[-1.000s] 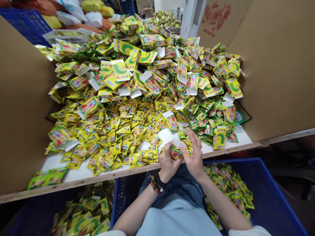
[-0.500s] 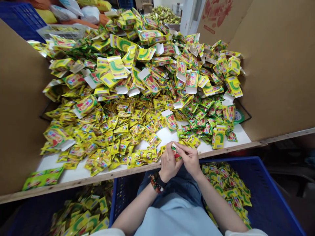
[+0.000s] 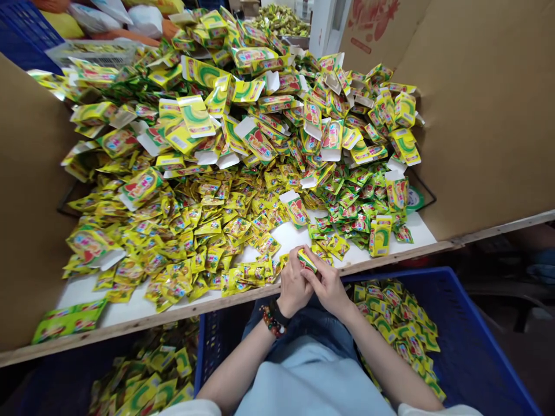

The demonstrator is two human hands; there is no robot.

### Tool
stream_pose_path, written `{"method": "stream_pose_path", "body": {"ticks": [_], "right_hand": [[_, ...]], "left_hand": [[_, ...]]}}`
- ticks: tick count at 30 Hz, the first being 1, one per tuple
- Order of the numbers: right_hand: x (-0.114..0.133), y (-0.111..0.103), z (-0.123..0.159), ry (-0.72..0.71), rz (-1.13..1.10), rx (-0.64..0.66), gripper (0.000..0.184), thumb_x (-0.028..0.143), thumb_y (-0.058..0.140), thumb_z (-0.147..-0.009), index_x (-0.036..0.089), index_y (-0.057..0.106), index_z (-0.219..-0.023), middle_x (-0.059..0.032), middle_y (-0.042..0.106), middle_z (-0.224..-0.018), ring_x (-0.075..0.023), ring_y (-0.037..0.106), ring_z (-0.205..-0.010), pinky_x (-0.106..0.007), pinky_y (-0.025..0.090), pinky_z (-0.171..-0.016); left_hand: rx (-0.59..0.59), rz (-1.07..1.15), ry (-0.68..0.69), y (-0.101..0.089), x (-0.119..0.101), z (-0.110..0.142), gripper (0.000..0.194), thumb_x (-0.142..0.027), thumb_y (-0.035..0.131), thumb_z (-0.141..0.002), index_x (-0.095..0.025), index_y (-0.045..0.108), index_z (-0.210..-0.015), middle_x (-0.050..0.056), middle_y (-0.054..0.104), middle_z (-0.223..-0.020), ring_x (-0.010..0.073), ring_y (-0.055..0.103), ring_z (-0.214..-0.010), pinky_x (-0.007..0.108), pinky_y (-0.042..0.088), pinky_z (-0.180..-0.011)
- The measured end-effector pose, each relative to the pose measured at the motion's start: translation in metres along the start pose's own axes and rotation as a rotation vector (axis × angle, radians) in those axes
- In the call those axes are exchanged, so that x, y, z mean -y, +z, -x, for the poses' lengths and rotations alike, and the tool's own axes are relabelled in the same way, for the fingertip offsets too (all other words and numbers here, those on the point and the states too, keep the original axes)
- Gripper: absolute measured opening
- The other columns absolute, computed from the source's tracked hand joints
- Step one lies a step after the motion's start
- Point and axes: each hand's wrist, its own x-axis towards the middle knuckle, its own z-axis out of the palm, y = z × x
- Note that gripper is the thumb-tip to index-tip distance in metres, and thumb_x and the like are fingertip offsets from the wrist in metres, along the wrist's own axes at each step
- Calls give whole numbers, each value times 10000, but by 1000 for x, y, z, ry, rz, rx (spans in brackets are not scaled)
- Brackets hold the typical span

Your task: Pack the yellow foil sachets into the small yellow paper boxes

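Note:
Between my two hands is a small yellow-and-green candy box [image 3: 307, 261], held just over the table's front edge. My left hand [image 3: 295, 286] wraps around it from the left, and my right hand [image 3: 328, 287] grips it from the right; the fingers cover much of the box. Just beyond them an open-flapped candy box [image 3: 295, 209] lies on the white tabletop [image 3: 289, 236]. Yellow candy sachets [image 3: 247, 274] spread to the left of my hands, while green sachets [image 3: 359, 222] lie to the right.
A tall heap of small boxes [image 3: 255, 138] fills the back of the table. Cardboard walls [image 3: 485, 127] stand on both sides. Below the wooden edge [image 3: 173, 318], a blue crate [image 3: 481, 341] at the right holds filled-looking boxes [image 3: 401, 323]; more boxes [image 3: 151, 370] lie low at the left.
The box has turned in my hands: its white flap no longer shows and a yellow-green side faces up. My right fingers have shifted over it. The whole view has moved slightly.

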Motion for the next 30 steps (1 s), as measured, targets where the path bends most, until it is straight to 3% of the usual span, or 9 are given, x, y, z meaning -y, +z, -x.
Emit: {"method": "stream_pose_path", "body": {"ticks": [7,11,15,18,20,23,26,28,30], "right_hand": [[-4,3,16,-105,-60,-105,420,172,536,-923,317,581,-1315,-38,625,-1332,-222,604,-1229,-405,515,-1036],[-1,-3,31,77,-150,-193,340,233,610,-886,293,671,-1216,-43,694,-1229,-247,659,-1148,-420,540,-1002],[10,-5,29,257,-221,-268,506,294,721,-797,231,622,-1290,-75,704,-1203,-268,713,-1025,-418,588,-914],[18,-5,24,179,-173,-288,368,279,710,-802,254,707,-1169,-56,742,-1116,-267,733,-958,-419,598,-893],[19,-15,28,87,-94,-301,272,262,671,-835,279,741,-1096,-38,755,-1083,-259,731,-974,-416,593,-907],[7,-55,49,63,180,-301,245,273,631,-861,282,749,-1076,-45,761,-1069,-252,733,-958,-415,589,-899],[-16,-101,68,207,628,-253,227,359,643,-834,280,768,-1006,-78,774,-1004,-283,735,-910,-435,587,-834],[-30,-113,64,188,765,-205,268,382,626,-836,239,759,-1019,-111,758,-1057,-314,702,-1007,-470,562,-863],[-38,-102,40,74,717,-112,289,300,546,-887,196,725,-1090,-120,733,-1124,-289,667,-1072,-473,519,-936]], "left_hand": [[19,-8,100,-1,0,7,485,-230,456,-843,-137,382,-1314,182,589,-1183,266,641,-985,410,537,-824],[74,75,139,-2,-10,11,514,-219,507,-779,-154,406,-1279,147,611,-1135,260,637,-974,402,536,-814],[58,141,47,2,-19,12,559,-237,533,-766,-153,401,-1303,130,627,-1070,262,644,-929,402,536,-792],[53,159,17,1,-26,11,605,-228,538,-770,-158,371,-1348,133,625,-1090,264,641,-973,399,534,-814],[108,147,79,-5,-29,7,612,-278,579,-785,-175,374,-1353,137,606,-1153,264,624,-1027,404,528,-854],[219,27,198,-28,-22,-6,659,-445,680,-775,-192,425,-1328,141,568,-1245,288,553,-1148,441,482,-960],[200,-225,155,-58,3,-36,474,-454,607,-859,-192,521,-1244,136,577,-1222,293,523,-1124,466,447,-978],[148,-439,74,-74,23,-63,339,-360,520,-914,-161,571,-1183,159,592,-1160,307,519,-1069,473,445,-940],[138,-651,-26,-82,39,-93,329,-318,506,-910,-117,592,-1155,198,585,-1129,341,505,-1064,477,439,-904]]}}
